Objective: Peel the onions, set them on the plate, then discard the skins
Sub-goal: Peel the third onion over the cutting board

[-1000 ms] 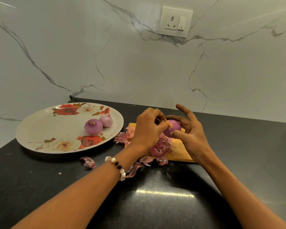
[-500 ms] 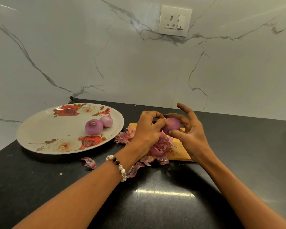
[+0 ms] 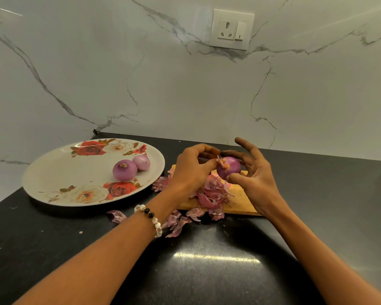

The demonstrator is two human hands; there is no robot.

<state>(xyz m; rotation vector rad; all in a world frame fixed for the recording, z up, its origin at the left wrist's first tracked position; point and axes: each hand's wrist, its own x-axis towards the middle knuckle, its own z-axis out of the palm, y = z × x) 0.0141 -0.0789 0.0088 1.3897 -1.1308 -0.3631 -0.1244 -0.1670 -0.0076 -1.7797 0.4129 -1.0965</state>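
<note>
Two hands on one onion [image 3: 229,170] above the chopping board [image 3: 240,200]: right hand [image 3: 254,179] cradles it between thumb and curled fingers, left hand [image 3: 191,170] pinches a skin flap at its top. Two peeled onions [image 3: 124,170] sit on the plate [image 3: 59,172] left of the board; loose skins [image 3: 211,194] heap on the board's near edge.

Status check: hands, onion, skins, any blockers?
Right hand grips onion above board; left hand pinches skin flap. Two peeled onions on plate. Skins piled on board and counter, undiscarded. No blockers.
</note>
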